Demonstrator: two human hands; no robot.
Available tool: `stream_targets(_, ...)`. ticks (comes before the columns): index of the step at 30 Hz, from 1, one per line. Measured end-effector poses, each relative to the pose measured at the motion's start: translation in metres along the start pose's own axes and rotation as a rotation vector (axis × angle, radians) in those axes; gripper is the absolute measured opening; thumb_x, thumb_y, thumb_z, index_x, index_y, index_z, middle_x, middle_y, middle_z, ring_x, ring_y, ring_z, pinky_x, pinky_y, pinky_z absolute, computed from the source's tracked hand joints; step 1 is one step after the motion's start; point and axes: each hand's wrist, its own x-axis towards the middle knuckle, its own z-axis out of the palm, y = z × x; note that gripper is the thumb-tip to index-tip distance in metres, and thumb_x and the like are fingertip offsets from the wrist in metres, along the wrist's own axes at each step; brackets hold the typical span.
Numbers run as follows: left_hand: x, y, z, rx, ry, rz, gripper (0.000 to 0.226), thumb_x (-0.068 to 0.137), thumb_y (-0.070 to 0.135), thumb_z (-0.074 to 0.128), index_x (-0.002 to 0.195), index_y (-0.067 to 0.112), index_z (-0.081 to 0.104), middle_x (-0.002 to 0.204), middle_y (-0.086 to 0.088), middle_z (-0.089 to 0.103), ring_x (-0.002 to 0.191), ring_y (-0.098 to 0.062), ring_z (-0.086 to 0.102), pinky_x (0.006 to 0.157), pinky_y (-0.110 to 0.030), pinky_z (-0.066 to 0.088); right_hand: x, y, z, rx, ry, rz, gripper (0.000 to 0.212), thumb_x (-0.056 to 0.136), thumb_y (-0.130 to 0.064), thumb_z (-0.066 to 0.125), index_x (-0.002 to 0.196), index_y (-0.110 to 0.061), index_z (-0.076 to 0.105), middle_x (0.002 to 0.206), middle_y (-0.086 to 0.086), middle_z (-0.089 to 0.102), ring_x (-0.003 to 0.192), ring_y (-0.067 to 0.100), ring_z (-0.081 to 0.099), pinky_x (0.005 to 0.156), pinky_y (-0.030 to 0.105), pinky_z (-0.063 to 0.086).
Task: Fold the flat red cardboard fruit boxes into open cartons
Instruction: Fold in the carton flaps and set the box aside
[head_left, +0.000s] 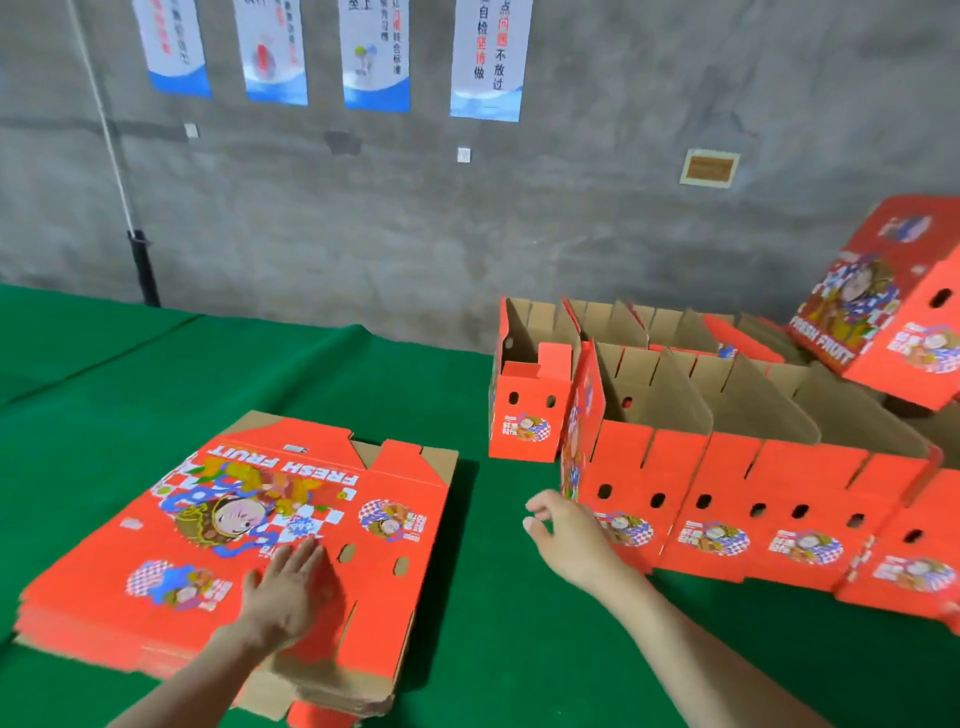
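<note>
**Task status.** A stack of flat red fruit boxes (171, 545) lies on the left part of the green-covered table (156, 374), printed face up, with many blanks in it. None of these is folded yet. The left hand (291, 587) rests palm down on the top blank near its front right area, fingers straight and together. It presses and does not grip.

Centre: a strip of bare green cloth separates the stack from the finished work.

The right hand (566, 535) hovers above this strip, just beside the near-left corner of the front row of folded cartons (727, 499). Its fingers are loosely curved and hold nothing. Whether they touch the carton cannot be told.

Right: several cartons stand erected with tops open. One narrower carton (524, 415) stands at the left end, a back row (623, 317) stands behind, and a tilted carton (883, 312) rests on top at the far right. Judgement: the task is partly done, and the stack suggests much remains.

**Edges and clearance.**
- The stack's right edge has notched flaps beside the free strip, which gives room to lift a blank.
- The upright flap at the front row's left end stands near the right hand and could catch a blank.
- Room for further cartons appears limited on the right. Open cloth lies behind the stack.
</note>
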Motion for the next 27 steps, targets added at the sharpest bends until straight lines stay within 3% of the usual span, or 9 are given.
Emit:
stream_targets(3,-0.020,0.017,0.007,0.056,0.110,0.126,0.089,0.061,0.067,0.001,0.140,0.044,0.035,0.150,0.013,0.034,0.135,-0.017,0.032,0.110,-0.042,0.022,0.003,-0.007,0.028,0.013,-0.044,0.075,0.027,0.099,-0.019,0.047,0.123,-0.008,0.055,0.119,0.008,0.063,0.113,0.022,0.058,0.097,0.031,0.043)
stream_targets(5,-0.024,0.025,0.012,0.036,0.186,0.149,0.090,0.062,0.063,-0.004,0.140,0.044,0.036,0.144,0.010,0.041,0.133,-0.014,0.036,0.112,-0.041,0.020,0.006,-0.010,0.045,0.022,-0.069,0.123,0.027,0.099,-0.019,0.047,0.122,-0.009,0.055,0.123,0.009,0.062,0.116,0.024,0.056,0.098,0.032,0.043)
stream_targets(9,-0.024,0.033,0.025,-0.091,0.155,0.038,0.096,0.069,0.077,-0.006,0.150,0.026,-0.013,0.156,0.001,-0.023,0.146,-0.022,-0.017,0.115,-0.051,-0.004,0.003,-0.009,0.073,0.066,-0.086,0.246,0.045,0.097,-0.021,0.051,0.139,-0.008,0.040,0.142,0.010,0.044,0.129,0.024,0.044,0.108,0.030,0.034)
stream_targets(11,-0.029,0.035,0.035,-0.064,0.073,0.063,0.108,0.055,0.084,-0.018,0.149,0.030,-0.016,0.155,0.002,-0.027,0.144,-0.025,-0.023,0.114,-0.053,-0.008,-0.004,-0.003,0.083,0.135,-0.097,0.375,0.059,0.096,-0.022,0.054,0.145,-0.003,0.028,0.148,0.012,0.035,0.134,0.025,0.040,0.109,0.028,0.030)
stream_targets(14,-0.028,0.034,0.034,-0.241,0.105,0.102,0.105,0.069,0.090,0.006,0.146,0.025,-0.021,0.153,0.007,-0.028,0.143,-0.016,-0.023,0.117,-0.051,-0.005,-0.012,0.004,0.092,0.349,-0.077,0.611,0.052,0.093,-0.020,0.056,0.135,0.005,0.040,0.128,0.018,0.057,0.111,0.025,0.058,0.095,0.031,0.045)
stream_targets(16,-0.027,0.034,0.022,-0.376,0.259,0.049,0.102,0.072,0.087,0.010,0.142,0.021,-0.023,0.154,0.006,-0.025,0.143,-0.012,-0.019,0.117,-0.047,-0.002,-0.016,0.005,0.092,0.588,-0.025,0.702,0.013,0.091,-0.013,0.059,0.098,-0.003,0.061,0.097,0.017,0.067,0.081,0.024,0.062,0.079,0.037,0.053)
stream_targets(18,-0.029,0.035,0.008,-0.424,0.364,-0.005,0.087,0.089,0.065,0.033,0.148,0.022,-0.014,0.159,0.000,-0.016,0.146,-0.018,-0.014,0.118,-0.048,0.000,-0.017,0.005,0.085,0.787,0.035,0.756,0.014,0.089,-0.008,0.065,0.077,-0.008,0.056,0.078,0.011,0.063,0.065,0.019,0.057,0.062,0.033,0.048)
stream_targets(22,-0.036,0.044,-0.024,-0.496,0.452,0.004,0.078,0.093,0.047,0.048,0.153,0.022,0.004,0.159,-0.004,-0.014,0.146,-0.024,-0.016,0.116,-0.050,0.000,-0.007,-0.006,0.054,1.059,0.104,0.693,0.013,0.083,-0.007,0.072,0.090,-0.007,0.061,0.087,0.013,0.069,0.067,0.021,0.061,0.055,0.027,0.045)
stream_targets(27,-0.055,0.074,-0.078,-0.568,0.606,0.162,0.076,0.089,0.037,0.061,0.150,0.018,0.021,0.160,-0.007,-0.005,0.147,-0.023,-0.010,0.117,-0.047,0.002,-0.001,-0.044,-0.010,1.332,0.243,0.425,0.016,0.088,-0.003,0.064,0.101,-0.011,0.062,0.090,0.014,0.068,0.078,0.028,0.064,0.075,0.043,0.052)
